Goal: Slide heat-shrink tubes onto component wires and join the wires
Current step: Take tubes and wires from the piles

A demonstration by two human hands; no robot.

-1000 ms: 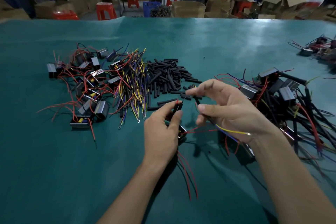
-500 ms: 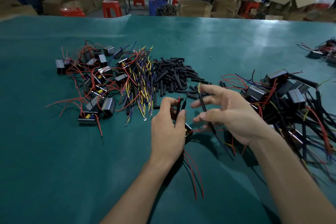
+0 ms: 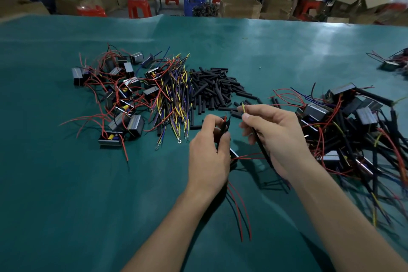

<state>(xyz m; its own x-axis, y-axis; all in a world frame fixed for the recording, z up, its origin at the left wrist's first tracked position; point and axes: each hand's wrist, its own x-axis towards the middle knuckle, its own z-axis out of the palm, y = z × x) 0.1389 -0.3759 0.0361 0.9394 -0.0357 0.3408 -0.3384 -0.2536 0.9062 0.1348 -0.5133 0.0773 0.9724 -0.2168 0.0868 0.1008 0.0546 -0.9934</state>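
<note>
Red wires (image 3: 239,210) trail toward the viewer below the left hand (image 3: 208,157), which is pinched on black tubes (image 3: 225,127). A yellow wire (image 3: 243,108) is pinched at the right hand's (image 3: 278,139) fingertips, poking above them. Loose tube pile (image 3: 216,88) lies beyond on the green table (image 3: 66,205).

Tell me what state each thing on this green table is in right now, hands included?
Left hand: closed on red wires with black tubes.
Right hand: pinching a yellow wire sleeved in black tube.
Loose tubes: piled, unused.
Yellow-and-blue wires: heaped.
Left components: bare red leads.
Right components: leads sleeved, piled.
</note>
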